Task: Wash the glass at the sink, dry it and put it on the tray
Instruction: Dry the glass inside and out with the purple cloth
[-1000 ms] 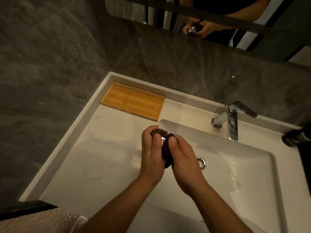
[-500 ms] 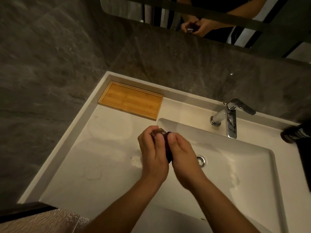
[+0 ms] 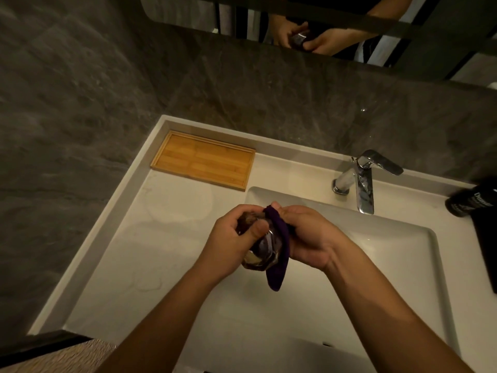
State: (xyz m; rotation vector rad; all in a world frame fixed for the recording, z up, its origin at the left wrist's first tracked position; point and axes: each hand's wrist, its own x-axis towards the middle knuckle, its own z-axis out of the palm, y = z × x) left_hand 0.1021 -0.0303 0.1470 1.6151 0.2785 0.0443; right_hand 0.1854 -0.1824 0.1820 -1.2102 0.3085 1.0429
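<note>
My left hand [image 3: 233, 239] grips a clear glass [image 3: 262, 250] tilted on its side over the left rim of the white sink basin [image 3: 382, 267]. A dark purple cloth [image 3: 279, 254] is wrapped against the glass's right side, pressed there by my right hand [image 3: 306, 238]; one end of the cloth hangs down below the glass. The bamboo tray [image 3: 204, 160] lies empty at the back left corner of the white counter, well apart from both hands.
A chrome tap [image 3: 363, 179] stands behind the basin with no water running. A dark bottle [image 3: 470, 200] sits at the right edge by a black object. Grey stone walls close in at left and back. A mirror above reflects my hands.
Both hands have turned the glass onto its side, and the purple cloth has spread further out, with one end now hanging below. The hands stay over the basin's left rim.
</note>
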